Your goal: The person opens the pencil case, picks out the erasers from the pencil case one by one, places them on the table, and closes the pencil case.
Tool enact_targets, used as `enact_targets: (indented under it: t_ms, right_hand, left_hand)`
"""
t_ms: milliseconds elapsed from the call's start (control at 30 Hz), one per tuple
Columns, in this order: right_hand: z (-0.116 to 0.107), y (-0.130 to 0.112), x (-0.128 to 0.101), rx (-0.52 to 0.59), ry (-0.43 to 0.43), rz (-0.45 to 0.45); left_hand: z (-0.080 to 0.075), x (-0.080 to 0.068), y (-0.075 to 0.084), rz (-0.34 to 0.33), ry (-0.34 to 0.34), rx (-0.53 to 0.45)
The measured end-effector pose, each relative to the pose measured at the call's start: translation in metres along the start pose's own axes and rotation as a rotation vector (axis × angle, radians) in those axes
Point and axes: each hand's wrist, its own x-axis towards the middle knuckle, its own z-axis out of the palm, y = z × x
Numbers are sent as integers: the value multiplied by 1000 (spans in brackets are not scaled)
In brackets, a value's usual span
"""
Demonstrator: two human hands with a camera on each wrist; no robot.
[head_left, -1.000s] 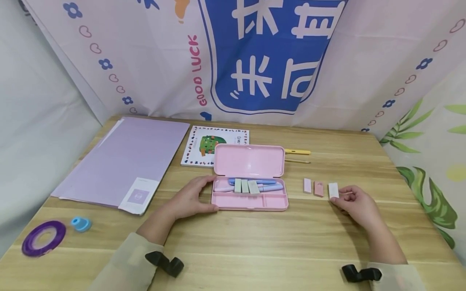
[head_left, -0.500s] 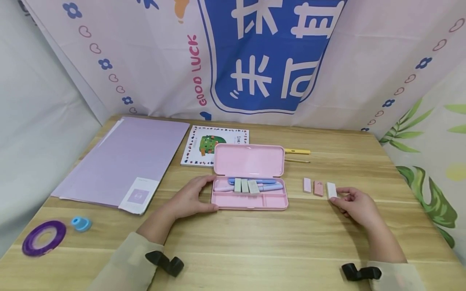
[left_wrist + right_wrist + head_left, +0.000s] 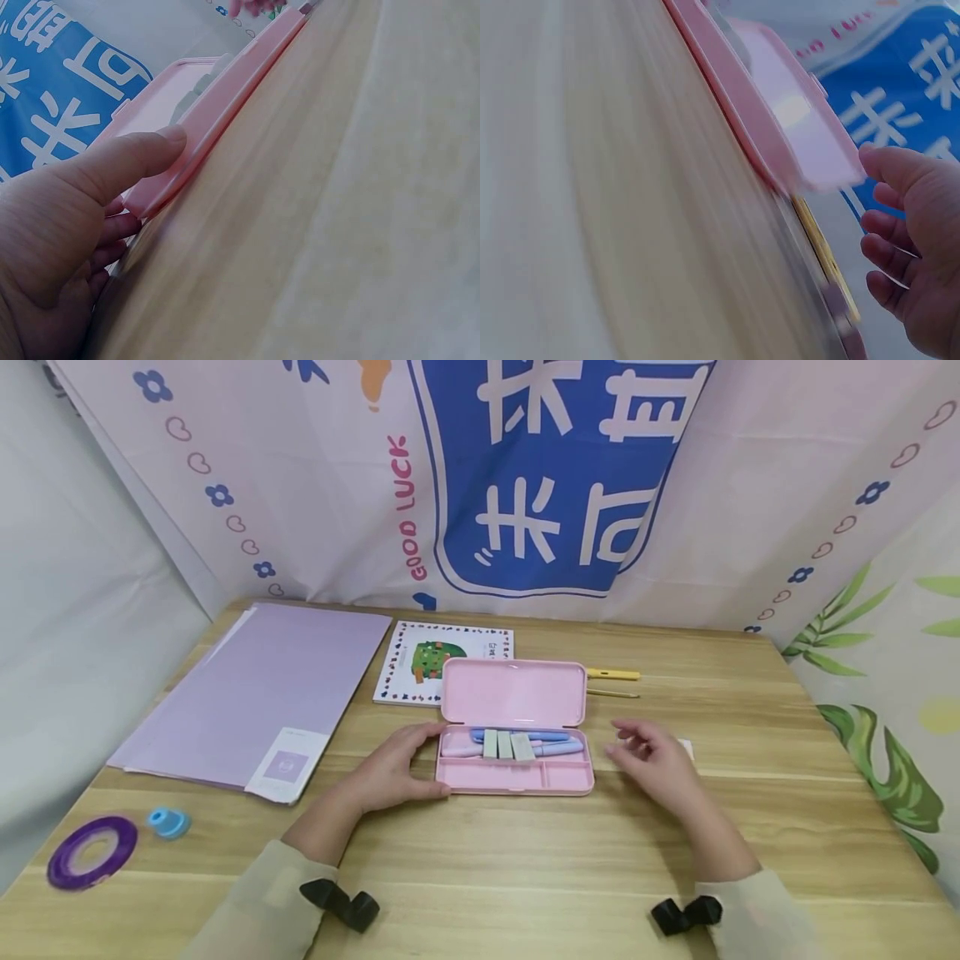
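An open pink pencil case (image 3: 491, 777) stands mid-table, its lid (image 3: 513, 693) tilted back. Blue and lilac pens (image 3: 558, 747) lie inside, and three pale green erasers (image 3: 505, 745) rest across them. My left hand (image 3: 393, 768) holds the case's left end; in the left wrist view the thumb (image 3: 161, 150) presses on its front wall. My right hand (image 3: 656, 768) hovers just right of the case with loosely bent fingers and nothing in them. Behind it a white eraser (image 3: 687, 748) peeks out; the two pinkish erasers beside it are mostly hidden.
A picture book (image 3: 412, 664) lies partly behind the lid, with a yellow pen (image 3: 615, 674) and a thin gold stick (image 3: 613, 693) to the right. At left are a purple folder (image 3: 277, 685), a purple tape roll (image 3: 112, 860) and a small blue cap-like piece (image 3: 168, 822).
My right hand has let go of the white eraser, leaving it beside the two pinkish ones, and moved left toward the pencil case. The left hand has stayed in place.
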Motion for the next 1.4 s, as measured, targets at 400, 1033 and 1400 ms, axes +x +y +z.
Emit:
enact_targets:
  t_ms: [400,1033,1400]
  right_hand:
    - [58,-49,24,-67,-225,-202]
    - [68,-57,32,-82,-297,-97]
    - [46,-50,30,52,-264,-7]
  left_hand:
    - [0,-1,0,-3,2,-17]
    - [0,-1,1,-15,-2,-32]
    - [2,0,-2,-16,1,-21]
